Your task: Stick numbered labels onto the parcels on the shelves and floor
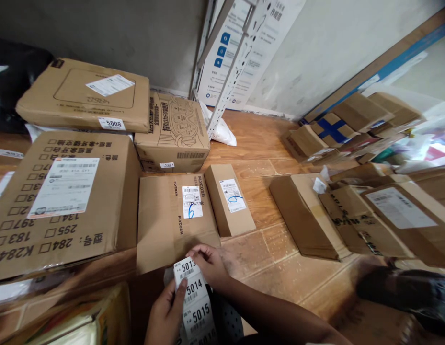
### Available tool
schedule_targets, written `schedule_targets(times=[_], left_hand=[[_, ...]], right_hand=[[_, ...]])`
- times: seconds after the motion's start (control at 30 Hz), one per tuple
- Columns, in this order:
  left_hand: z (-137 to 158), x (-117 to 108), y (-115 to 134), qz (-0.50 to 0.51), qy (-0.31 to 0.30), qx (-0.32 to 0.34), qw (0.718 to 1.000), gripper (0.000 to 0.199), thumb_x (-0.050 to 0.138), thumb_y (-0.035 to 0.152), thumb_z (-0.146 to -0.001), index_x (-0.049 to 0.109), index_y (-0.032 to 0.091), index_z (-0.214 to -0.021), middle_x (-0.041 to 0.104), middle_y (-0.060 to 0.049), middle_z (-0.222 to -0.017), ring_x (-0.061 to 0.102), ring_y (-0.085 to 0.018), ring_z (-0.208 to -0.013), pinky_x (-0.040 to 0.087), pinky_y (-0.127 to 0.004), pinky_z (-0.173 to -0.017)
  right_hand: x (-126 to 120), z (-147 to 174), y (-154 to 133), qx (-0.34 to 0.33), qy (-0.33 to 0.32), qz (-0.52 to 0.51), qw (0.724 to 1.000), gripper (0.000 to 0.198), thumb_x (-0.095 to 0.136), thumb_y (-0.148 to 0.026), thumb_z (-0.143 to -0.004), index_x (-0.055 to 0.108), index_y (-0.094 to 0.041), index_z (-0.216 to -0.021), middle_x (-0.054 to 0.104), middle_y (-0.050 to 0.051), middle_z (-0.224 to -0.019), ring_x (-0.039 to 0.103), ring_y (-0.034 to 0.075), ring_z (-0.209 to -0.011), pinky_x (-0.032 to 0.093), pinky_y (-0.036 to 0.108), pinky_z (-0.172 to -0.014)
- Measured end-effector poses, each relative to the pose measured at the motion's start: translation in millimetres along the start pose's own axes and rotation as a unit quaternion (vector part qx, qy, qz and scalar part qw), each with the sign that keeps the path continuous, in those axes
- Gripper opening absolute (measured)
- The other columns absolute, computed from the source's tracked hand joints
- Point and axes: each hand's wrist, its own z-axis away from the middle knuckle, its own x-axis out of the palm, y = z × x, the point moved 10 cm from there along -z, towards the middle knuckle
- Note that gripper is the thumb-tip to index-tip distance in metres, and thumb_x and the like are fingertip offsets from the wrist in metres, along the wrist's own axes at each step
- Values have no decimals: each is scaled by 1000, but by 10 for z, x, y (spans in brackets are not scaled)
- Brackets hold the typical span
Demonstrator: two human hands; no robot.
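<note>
A strip of numbered labels (pixel 197 299), printed 5013, 5014, 5015 and on, hangs down in front of me. My left hand (pixel 168 309) grips its left edge, thumb on top near the 5014 label. At the upper right corner, my right hand (pixel 210 262) pinches the 5013 label between thumb and fingers. Just beyond my hands lies a FLYCO carton (pixel 157 215) with a white shipping label (pixel 192 202) marked in blue pen. Against its right side stands a narrow carton (pixel 232 211), also with a blue-marked label.
At the left, a large printed carton (pixel 125 191) stands before a flat carton (pixel 74 105) tagged 5008. A carton tagged 5007 (pixel 179 129) sits by the metal shelf post (pixel 233 72). More cartons (pixel 301 215) line the right, on a wood-look floor (pixel 268 249).
</note>
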Motion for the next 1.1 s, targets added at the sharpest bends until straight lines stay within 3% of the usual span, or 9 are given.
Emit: schedule_targets(times=[0.53,1.1], left_hand=[[31,74,41,-4,-30,-10,1000,68,55,70,-68,64,15,-107,72,-6,-98,65,-24,-92,52,-28,-82],[35,57,71,-6,-15,-8,1000,65,58,69,-66,67,15,-100,74,-5,-86,66,-23,-79,52,-27,-71]], right_hand=[[8,7,-24,-1,5,-2,1000,40,75,-54,-56,60,-17,-60,55,-4,-53,46,8,-49,35,22,-49],[2,-1,-31,-4,3,6,1000,37,74,-51,-58,60,-17,-60,56,-3,-54,46,8,-49,36,22,-49]])
